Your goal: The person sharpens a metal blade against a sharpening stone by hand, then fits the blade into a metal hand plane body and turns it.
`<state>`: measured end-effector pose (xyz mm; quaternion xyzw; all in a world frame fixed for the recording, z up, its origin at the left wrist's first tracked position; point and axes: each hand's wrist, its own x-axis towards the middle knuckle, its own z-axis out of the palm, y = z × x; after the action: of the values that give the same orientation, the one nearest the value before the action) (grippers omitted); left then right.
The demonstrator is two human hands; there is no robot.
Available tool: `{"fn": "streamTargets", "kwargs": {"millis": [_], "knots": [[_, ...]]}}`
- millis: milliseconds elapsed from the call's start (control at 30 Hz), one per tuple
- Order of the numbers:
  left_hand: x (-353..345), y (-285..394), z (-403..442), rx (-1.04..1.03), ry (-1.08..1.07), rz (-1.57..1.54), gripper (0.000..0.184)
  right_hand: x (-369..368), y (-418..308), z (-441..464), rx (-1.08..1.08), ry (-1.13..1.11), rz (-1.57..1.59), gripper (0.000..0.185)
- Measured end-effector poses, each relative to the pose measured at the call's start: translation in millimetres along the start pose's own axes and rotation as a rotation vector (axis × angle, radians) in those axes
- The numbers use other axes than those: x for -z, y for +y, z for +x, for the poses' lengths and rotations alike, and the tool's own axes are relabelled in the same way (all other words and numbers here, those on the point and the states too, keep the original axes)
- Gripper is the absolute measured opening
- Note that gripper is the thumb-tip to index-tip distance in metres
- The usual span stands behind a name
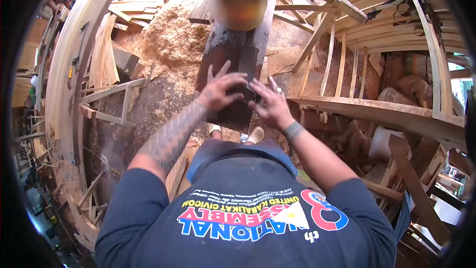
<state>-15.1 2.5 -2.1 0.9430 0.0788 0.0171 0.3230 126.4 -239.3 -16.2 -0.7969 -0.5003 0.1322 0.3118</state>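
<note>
A long, dark-stained wooden bench (229, 118) runs away from my body, its near end just in front of my feet. On its right half lies a darker flat strip (248, 58), whose kind I cannot make out. My left hand (223, 89) is over the bench, fingers spread, with nothing visible in it. Close beside it, my right hand (270, 101) is held over the bench's right edge with its fingers apart, also without a visible object. Whether either palm touches the wood is hidden.
Wood shavings (171, 37) are heaped left of the bench. Further left stand a small wooden frame (126, 101) and tall planks (62, 89). A ribbed wooden structure (386, 25) with a thick beam (372, 109) fills the right. A blurred round patch covers the bench's far end.
</note>
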Motion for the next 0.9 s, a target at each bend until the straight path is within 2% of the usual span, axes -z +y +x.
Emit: {"fn": "streamTargets", "kwargs": {"millis": [67,100,200,233,267,333,400,433,467,533,567,600,667,700,733,800,867,900], "knots": [[15.5,-22.5,26.2,-0.002,0.042,0.055,0.049,-8.1,-0.9,39.5,0.004,0.090,-0.004,0.066],[24.7,-38.5,39.4,0.003,0.034,0.017,0.051,-0.2,-6.1,59.2,-0.065,0.013,0.212,0.068],[10.7,-40.6,23.1,-0.084,0.083,0.013,0.052,-14.5,2.6,36.8,-0.026,0.026,0.067,0.070],[5.6,-23.2,8.8,-0.012,0.030,-0.017,0.054,-7.8,-0.4,16.8,-0.009,-0.012,0.115,0.073],[3.1,-10.7,-1.3,0.023,-0.026,-0.049,0.054,1.3,-14.9,1.1,-0.079,-0.079,-0.099,0.073],[8.9,-13.8,4.0,-0.004,-0.009,0.020,0.053,-2.5,-6.9,15.0,0.000,-0.069,-0.115,0.074],[17.7,-40.0,30.1,-0.007,0.101,0.035,0.051,-3.5,-11.3,49.9,-0.092,-0.004,-0.045,0.073],[16.0,-47.2,31.8,-0.013,0.087,-0.021,0.050,-2.3,-10.7,59.9,-0.149,-0.009,0.384,0.069],[15.7,-52.1,33.5,-0.017,0.072,-0.077,0.050,-5.3,-10.5,53.7,-0.138,-0.004,0.294,0.068],[8.5,-34.9,13.3,-0.042,0.098,0.009,0.050,-15.3,-3.4,30.4,-0.116,0.026,0.110,0.066],[9.8,-15.7,3.5,0.038,0.026,-0.003,0.051,-16.7,3.6,18.1,-0.018,0.028,0.128,0.067],[5.5,-11.5,-2.3,0.078,0.029,-0.066,0.050,-14.6,3.4,26.2,-0.050,0.015,0.121,0.067],[17.8,-22.3,15.2,0.036,0.080,-0.017,0.051,-12.2,-3.6,43.8,-0.132,-0.018,0.119,0.066],[14.4,-54.4,33.1,-0.040,0.121,-0.081,0.050,-11.7,-5.7,64.1,-0.109,0.063,0.161,0.064],[16.7,-51.8,34.4,-0.014,0.107,-0.071,0.049,-0.8,-18.7,68.0,-0.192,0.031,0.283,0.064],[20.9,-30.7,25.2,0.006,0.111,0.052,0.050,-19.6,-4.6,49.8,-0.113,0.103,0.323,0.064],[5.4,-17.7,1.3,0.034,0.055,-0.015,0.048,-10.7,-7.3,19.4,-0.122,-0.001,0.227,0.064],[-0.1,-13.4,-6.1,0.056,0.055,-0.074,0.048,-6.2,-11.5,13.8,-0.101,-0.027,0.070,0.064]]}}
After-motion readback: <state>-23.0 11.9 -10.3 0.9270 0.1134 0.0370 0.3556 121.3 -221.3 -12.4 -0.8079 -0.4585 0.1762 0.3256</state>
